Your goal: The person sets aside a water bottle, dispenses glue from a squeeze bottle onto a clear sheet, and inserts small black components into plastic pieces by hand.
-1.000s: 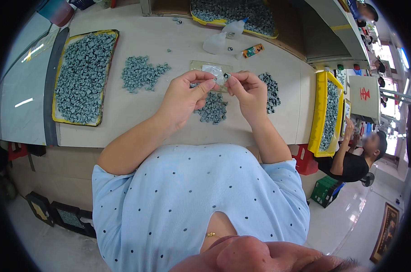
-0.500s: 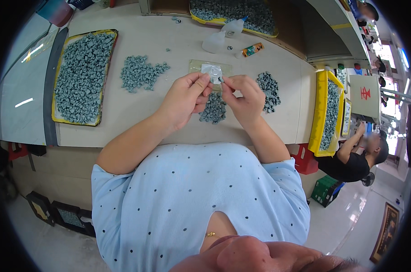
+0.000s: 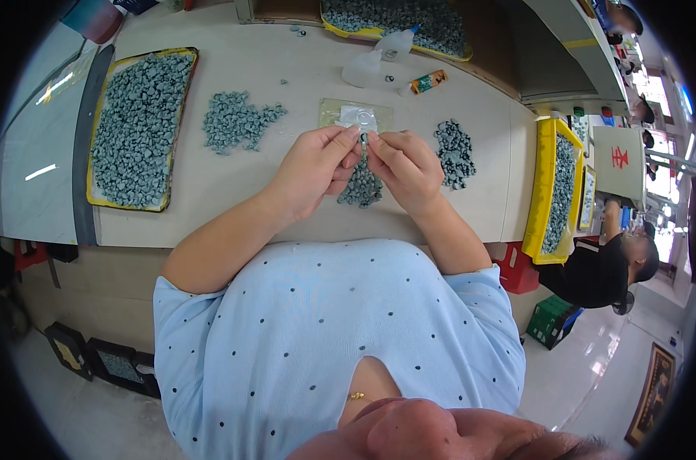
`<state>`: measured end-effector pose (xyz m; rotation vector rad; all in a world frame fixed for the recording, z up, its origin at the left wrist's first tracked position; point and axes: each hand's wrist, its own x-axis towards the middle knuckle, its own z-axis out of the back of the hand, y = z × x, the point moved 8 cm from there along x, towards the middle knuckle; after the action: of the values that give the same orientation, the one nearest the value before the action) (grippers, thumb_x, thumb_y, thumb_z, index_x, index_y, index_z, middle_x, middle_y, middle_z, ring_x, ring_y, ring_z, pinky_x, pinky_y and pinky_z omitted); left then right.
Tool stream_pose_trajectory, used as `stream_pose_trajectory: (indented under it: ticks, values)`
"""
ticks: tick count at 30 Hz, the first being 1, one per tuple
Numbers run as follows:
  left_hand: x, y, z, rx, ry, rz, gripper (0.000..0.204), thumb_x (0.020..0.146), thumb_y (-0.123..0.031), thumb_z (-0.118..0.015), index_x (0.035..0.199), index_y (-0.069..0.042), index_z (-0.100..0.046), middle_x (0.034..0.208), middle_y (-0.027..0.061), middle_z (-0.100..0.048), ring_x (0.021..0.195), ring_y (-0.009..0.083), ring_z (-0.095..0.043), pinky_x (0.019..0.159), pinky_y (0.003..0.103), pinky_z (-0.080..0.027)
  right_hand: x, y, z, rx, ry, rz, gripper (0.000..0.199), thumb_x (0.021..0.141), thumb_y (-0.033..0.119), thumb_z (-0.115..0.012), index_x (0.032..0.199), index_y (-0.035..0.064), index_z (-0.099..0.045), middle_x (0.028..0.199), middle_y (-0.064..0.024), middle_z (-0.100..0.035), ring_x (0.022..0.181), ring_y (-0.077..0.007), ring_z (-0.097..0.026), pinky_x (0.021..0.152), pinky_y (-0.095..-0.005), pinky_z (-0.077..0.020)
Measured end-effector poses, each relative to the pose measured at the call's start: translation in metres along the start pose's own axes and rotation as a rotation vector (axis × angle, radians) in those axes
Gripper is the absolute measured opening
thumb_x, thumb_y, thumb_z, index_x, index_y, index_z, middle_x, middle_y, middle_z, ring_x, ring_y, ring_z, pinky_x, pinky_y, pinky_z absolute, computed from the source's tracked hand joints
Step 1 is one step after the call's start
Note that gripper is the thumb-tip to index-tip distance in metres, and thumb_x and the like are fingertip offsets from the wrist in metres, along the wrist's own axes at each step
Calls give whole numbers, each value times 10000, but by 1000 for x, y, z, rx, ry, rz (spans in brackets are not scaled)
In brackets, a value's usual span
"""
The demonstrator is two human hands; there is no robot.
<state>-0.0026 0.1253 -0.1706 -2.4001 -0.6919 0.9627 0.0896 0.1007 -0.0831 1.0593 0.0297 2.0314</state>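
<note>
My left hand (image 3: 315,162) and my right hand (image 3: 406,167) meet fingertip to fingertip above the near edge of a small flat pad (image 3: 385,116). Both are closed in a pinch. A tiny dark grey-green piece shows at the right fingertips; whatever the left ones grip is too small to make out. On the pad lies a white square with a clear round dish (image 3: 364,117). Just below the hands is a pile of small grey-green pieces (image 3: 360,188), partly covered by them. Another pile of darker pieces (image 3: 455,156) lies right of my right hand.
A loose pile (image 3: 236,123) and a yellow-rimmed tray (image 3: 192,92) of similar pieces lie to the left. Beyond the pad are white squeeze bottles (image 3: 363,70) and an orange-green tube (image 3: 428,82). A yellow bin (image 3: 543,180) stands right; a person in black (image 3: 593,272) sits beyond it.
My right hand has moved slightly left, bringing its fingertips against those of my left hand. The left hand has barely moved. The round dish is now partly covered by fingers.
</note>
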Motion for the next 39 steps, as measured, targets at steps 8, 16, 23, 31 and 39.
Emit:
stream_pose_trajectory:
  ticks: [8,16,23,31,39]
  values:
    - [-1,1,4,123,-26,-89,223,947,-258,-479,833,-69,-507,644,-55,-395,500,15,-295,405,179,-217,-7,-1,-6,72,-52,41,222,614,-81,-715,816,-35,-634,746,-100,-592,580,-201,-564,494,-266,-447]
    - [-5,-7,-8,326,-44,-97,267,945,-279,-485,793,-66,-536,617,-61,-410,465,10,-274,399,183,-210,-8,-6,11,117,-71,-103,204,624,-82,-714,800,-10,-641,745,-87,-611,596,-167,-585,510,-242,-482]
    - [-6,-40,10,372,-203,-236,322,907,-313,-544,753,-35,-596,617,-44,-484,489,26,-381,410,188,-304,-15,-25,7,272,345,-381,142,694,-36,-680,824,14,-652,769,-80,-626,638,-184,-607,550,-256,-499]
    - [-10,-41,-20,1350,-176,-674,141,761,-136,-648,885,-84,-691,756,109,-598,669,256,-579,607,343,-461,-19,-21,7,238,440,-312,123,748,74,-684,864,34,-679,803,-86,-642,670,-220,-607,600,-288,-495]
    - [-2,-34,-21,1473,-135,-700,155,739,-127,-644,882,-113,-704,747,108,-596,723,287,-581,637,370,-468,-22,-56,41,105,332,-470,111,770,25,-662,880,21,-677,771,-70,-628,622,-155,-569,553,-234,-460]
